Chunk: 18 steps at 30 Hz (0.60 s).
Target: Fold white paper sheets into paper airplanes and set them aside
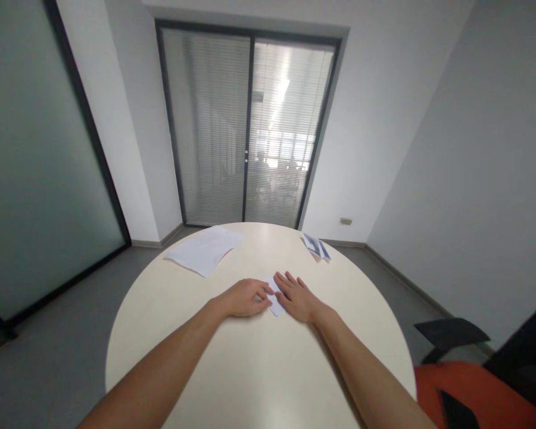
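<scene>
A small folded-looking piece of white paper (276,306) lies on the round cream table, partly hidden under both hands. At its left edge is my left hand (245,298), its fingers bent and its thumb and fingertips closed on the paper. My right hand (297,298) rests flat over the paper's right side, fingers stretched out and slightly spread.
A large white sheet (205,247) lies at the table's far left edge. Folded printed paper (316,246) sits at the far right. An orange chair (469,390) with black armrests stands right of the round table (232,381). Glass doors (248,125) are beyond.
</scene>
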{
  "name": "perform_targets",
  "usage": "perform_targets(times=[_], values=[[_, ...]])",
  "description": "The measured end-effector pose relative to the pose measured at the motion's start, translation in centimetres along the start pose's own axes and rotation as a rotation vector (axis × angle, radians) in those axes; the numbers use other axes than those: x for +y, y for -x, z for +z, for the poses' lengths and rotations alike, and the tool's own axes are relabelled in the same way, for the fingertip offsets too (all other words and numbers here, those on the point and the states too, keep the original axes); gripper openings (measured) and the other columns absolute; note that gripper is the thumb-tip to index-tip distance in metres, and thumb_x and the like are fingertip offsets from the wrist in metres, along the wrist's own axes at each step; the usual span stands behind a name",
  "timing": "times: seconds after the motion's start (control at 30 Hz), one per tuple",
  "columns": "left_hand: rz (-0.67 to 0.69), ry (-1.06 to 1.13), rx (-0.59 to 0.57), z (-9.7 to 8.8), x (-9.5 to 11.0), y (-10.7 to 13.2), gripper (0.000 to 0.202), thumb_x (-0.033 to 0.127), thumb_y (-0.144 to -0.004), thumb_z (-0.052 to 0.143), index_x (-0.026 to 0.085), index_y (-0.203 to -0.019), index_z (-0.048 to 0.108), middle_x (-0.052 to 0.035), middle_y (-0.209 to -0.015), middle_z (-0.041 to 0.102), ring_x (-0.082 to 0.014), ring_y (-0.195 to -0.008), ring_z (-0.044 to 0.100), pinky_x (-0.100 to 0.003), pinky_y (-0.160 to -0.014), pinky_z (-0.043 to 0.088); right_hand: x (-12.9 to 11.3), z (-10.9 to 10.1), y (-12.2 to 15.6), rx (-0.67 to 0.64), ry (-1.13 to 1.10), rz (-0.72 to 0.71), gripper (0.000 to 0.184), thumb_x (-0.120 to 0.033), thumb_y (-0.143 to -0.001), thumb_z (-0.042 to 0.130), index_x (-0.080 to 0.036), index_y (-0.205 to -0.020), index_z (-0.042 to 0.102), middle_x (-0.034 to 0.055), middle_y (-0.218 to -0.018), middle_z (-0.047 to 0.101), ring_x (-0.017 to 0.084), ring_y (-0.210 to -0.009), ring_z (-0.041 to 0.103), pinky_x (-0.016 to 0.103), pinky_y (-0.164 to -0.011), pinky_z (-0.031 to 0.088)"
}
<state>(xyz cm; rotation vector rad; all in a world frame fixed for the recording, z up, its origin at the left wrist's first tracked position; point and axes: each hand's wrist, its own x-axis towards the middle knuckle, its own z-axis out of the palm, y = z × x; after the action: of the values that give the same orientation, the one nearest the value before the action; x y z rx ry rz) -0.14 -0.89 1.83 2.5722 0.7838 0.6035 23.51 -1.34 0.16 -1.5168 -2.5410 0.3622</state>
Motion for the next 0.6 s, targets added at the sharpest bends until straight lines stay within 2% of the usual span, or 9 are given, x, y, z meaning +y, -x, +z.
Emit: perform_targets(times=[0.13, 0.23, 0.3, 0.37, 0.47, 0.6], values=[[-0.022, -0.002, -0.001, 0.12, -0.13, -0.09, 0.023, 0.034, -0.091, 0.058, 0.023, -0.090, 0.078, -0.0037, -0.121, 0.072, -0.0212, -0.120, 0.062, -0.031, -0.102, 0.045, 0.58, -0.43, 0.15, 0.040, 0.031, 0.060, 0.059, -0.047, -0.102, 0.029, -0.022, -0.156, 0.031, 0.0077, -0.162, 0.026, 0.035, -0.151, 0.014, 0.061, -0.118, 0.017], [-0.032, -0.002, 0.002, 0.16, -0.22, -0.09, 0.023, 0.034, -0.091, 0.058, 0.023, -0.090, 0.078, -0.0030, -0.121, 0.072, -0.0211, -0.120, 0.062, -0.030, -0.102, 0.045, 0.82, -0.78, 0.18, 0.121, 0.069, 0.072, 0.055, -0.042, -0.101, 0.035, -0.021, -0.151, 0.040, 0.0096, -0.159, 0.033, 0.035, -0.150, 0.019, 0.063, -0.116, 0.021], [-0.036, 0.002, -0.003, 0.22, -0.27, -0.07, 0.023, 0.034, -0.091, 0.058, 0.023, -0.090, 0.078, -0.0029, -0.121, 0.072, -0.0211, -0.120, 0.062, -0.030, -0.102, 0.045, 0.79, -0.91, 0.08, 0.202, 0.081, 0.021, 0.052, -0.038, -0.100, 0.039, -0.019, -0.149, 0.044, 0.0112, -0.157, 0.037, 0.034, -0.148, 0.024, 0.061, -0.116, 0.024], [-0.029, -0.001, -0.001, 0.31, -0.35, -0.03, 0.023, 0.034, -0.091, 0.058, 0.023, -0.090, 0.078, -0.0030, -0.121, 0.071, -0.0209, -0.119, 0.063, -0.030, -0.102, 0.045, 0.62, -0.94, -0.06, 0.258, 0.055, -0.091, 0.050, -0.035, -0.100, 0.041, -0.017, -0.146, 0.048, 0.0128, -0.155, 0.041, 0.031, -0.146, 0.031, 0.055, -0.117, 0.028], [-0.012, -0.014, 0.008, 0.39, -0.49, 0.02, 0.024, 0.035, -0.092, 0.057, 0.024, -0.091, 0.078, -0.0026, -0.121, 0.071, -0.0203, -0.116, 0.064, -0.030, -0.101, 0.045, 0.40, -0.74, -0.28, 0.221, -0.032, -0.271, 0.047, -0.035, -0.101, 0.039, -0.016, -0.141, 0.054, 0.0132, -0.147, 0.051, 0.025, -0.140, 0.043, 0.045, -0.117, 0.033], [-0.052, -0.031, 0.011, 0.20, -0.57, 0.00, 0.026, 0.036, -0.093, 0.055, 0.024, -0.094, 0.078, -0.0027, -0.123, 0.071, -0.0202, -0.116, 0.064, -0.030, -0.101, 0.046, 1.02, -0.23, -0.53, 0.169, -0.042, -0.287, 0.048, -0.036, -0.102, 0.039, -0.015, -0.142, 0.053, 0.0147, -0.148, 0.050, 0.026, -0.140, 0.043, 0.048, -0.119, 0.031]])
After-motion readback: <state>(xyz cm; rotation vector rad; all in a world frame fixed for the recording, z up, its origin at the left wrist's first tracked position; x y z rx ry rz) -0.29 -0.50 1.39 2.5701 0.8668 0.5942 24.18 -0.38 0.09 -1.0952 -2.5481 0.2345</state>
